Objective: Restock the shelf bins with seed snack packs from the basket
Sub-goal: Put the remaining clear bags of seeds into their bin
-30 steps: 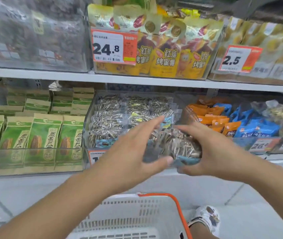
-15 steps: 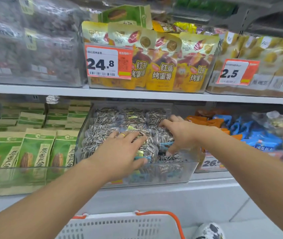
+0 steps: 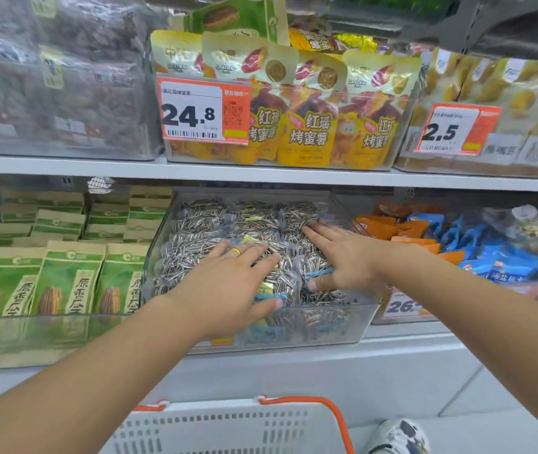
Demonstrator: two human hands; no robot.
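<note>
A clear plastic bin [image 3: 353, 326] on the lower shelf holds several transparent packs of striped sunflower seeds [image 3: 202, 231]. My left hand [image 3: 228, 283] lies flat on the packs at the bin's front, fingers spread, a gold ring on one finger. My right hand [image 3: 343, 257] presses flat on the packs to the right of it, fingers pointing toward the back. A front seed pack with a blue edge [image 3: 289, 285] sits between the two hands. The white basket [image 3: 228, 427] with an orange handle stands below, at the bottom edge; its inside is hidden.
Green paper seed bags [image 3: 67, 283] fill the bin to the left. Orange and blue snack packs [image 3: 457, 247] fill the bin to the right. The upper shelf [image 3: 261, 175] carries yellow sweet-potato bags [image 3: 307, 119] with a 24.8 price tag. A shoe [image 3: 398, 437] shows beside the basket.
A second ago both hands held a seed pack in front of the bin. They moved it forward into the bin and now lie flat on the packs.
</note>
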